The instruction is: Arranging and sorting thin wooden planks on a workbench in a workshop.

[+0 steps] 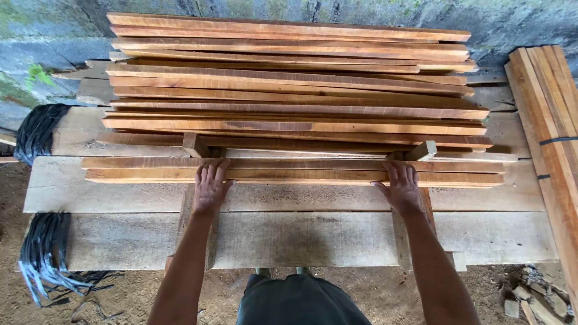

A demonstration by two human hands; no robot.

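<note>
Resting flat, fingers together: left hand (211,186) and right hand (402,188) on nearest wooden slats (295,171), before stacked slat pile (289,84), grey plank bench (301,238) beneath

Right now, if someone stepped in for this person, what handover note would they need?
Left hand: flat on the front slats, fingers over the near edge, not gripping.
Right hand: the same, further right on those slats.
Front slats: a short layer lying on two cross sticks over the grey planks.
Done: a tall slat stack sits behind, against the wall.
Left: the front slats are still apart from that stack. A strapped bundle lies to the right, black straps to the left.
</note>
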